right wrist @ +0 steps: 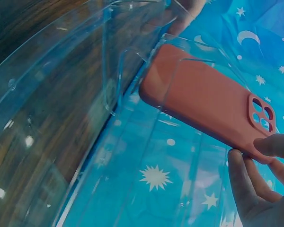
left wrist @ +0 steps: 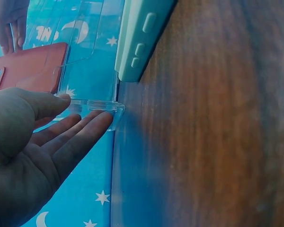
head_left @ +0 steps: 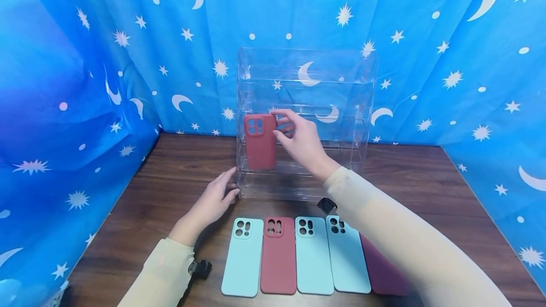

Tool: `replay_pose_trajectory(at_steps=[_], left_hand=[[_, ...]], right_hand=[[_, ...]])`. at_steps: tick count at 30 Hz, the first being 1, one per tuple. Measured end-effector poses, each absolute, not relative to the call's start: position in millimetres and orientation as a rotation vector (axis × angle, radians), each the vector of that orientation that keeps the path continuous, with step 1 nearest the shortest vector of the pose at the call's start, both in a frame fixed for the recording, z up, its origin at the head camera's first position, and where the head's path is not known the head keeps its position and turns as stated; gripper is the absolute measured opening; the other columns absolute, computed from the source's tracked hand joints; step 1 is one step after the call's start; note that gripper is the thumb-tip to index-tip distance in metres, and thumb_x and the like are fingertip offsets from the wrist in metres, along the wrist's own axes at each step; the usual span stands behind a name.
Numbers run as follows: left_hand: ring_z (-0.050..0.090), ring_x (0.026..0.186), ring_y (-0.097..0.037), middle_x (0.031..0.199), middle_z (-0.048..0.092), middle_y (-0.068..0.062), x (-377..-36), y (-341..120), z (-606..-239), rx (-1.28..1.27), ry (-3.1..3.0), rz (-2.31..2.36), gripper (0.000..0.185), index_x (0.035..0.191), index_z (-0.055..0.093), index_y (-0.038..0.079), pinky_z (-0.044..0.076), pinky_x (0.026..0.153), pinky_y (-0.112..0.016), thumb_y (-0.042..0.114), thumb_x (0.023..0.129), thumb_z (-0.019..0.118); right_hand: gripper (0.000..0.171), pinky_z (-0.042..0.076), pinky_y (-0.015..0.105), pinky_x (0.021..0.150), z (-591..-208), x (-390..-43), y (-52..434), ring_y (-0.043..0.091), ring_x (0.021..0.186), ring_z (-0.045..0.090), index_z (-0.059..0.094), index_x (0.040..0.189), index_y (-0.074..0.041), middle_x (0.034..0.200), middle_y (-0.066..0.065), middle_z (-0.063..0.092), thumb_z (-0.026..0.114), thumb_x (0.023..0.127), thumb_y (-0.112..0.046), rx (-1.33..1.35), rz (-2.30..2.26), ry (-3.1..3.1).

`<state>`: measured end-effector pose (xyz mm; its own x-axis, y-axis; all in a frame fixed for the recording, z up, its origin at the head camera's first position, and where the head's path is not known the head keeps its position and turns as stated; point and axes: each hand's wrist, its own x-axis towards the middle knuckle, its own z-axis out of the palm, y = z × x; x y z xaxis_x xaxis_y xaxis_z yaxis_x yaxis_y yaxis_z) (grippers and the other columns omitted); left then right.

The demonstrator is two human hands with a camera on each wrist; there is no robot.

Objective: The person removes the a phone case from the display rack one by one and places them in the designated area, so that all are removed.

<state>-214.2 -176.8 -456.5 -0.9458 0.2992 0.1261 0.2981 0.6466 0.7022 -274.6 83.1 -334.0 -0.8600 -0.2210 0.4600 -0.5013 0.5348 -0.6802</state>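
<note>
There it is, the dark red silicone phone case (head_left: 259, 142), standing upright with its camera cut-outs at the top, at the left end of a tier in the clear acrylic stepped display rack (head_left: 304, 122). The right hand (head_left: 300, 139) is on it: fingers (right wrist: 244, 182) curled at the case's top right corner, pinching the edge just beside the camera holes. From the right wrist view the case (right wrist: 206, 99) leans against the clear back of its tier, lower edge tucked behind the transparent lip.

Down at the rack's front left corner, the left hand (head_left: 213, 200) rests on the dark wooden worktop (head_left: 170, 179), fingers (left wrist: 80, 137) straight and relaxed, tips touching the rack's clear base (left wrist: 97, 106), gripping nothing.

In front of the rack, a row of cases lies flat, camera holes facing the rack: a pale mint case (head_left: 241, 256), a second dark red case (head_left: 278, 255), another mint case (head_left: 313, 256), a third mint case (head_left: 346, 255), and a maroon case (head_left: 384, 274) partly hidden under the right forearm. Cream sleeves cover both arms. Blue cloth with white moons and stars (head_left: 106, 60) hangs behind and to both sides.
</note>
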Motion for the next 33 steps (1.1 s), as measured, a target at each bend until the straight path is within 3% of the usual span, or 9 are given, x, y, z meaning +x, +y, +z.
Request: replay_pose_trajectory(at_steps=[20, 33], left_hand=[[0.066, 0.124, -0.033, 0.153, 0.049, -0.020, -213, -178, -456, 0.514, 2.856, 1.206, 0.064, 0.161, 0.031, 0.006, 0.066, 0.089, -0.029, 0.010, 0.104, 0.060], [0.066, 0.124, -0.034, 0.154, 0.048, -0.021, -212, -175, -456, 0.503, 2.849, 1.219, 0.064, 0.161, 0.031, 0.005, 0.066, 0.089, -0.028, 0.010, 0.104, 0.060]], right_hand=[[0.043, 0.068, 0.040, 0.080, -340, -273, 86, 0.022, 0.092, 0.077, 0.065, 0.135, -0.022, 0.108, 0.005, 0.077, 0.076, 0.095, -0.013, 0.602, 1.290, -2.394], [0.040, 0.067, 0.042, 0.087, -339, -268, 96, 0.021, 0.095, 0.077, 0.065, 0.133, -0.023, 0.107, 0.005, 0.076, 0.074, 0.096, -0.011, 0.612, 1.310, -2.369]])
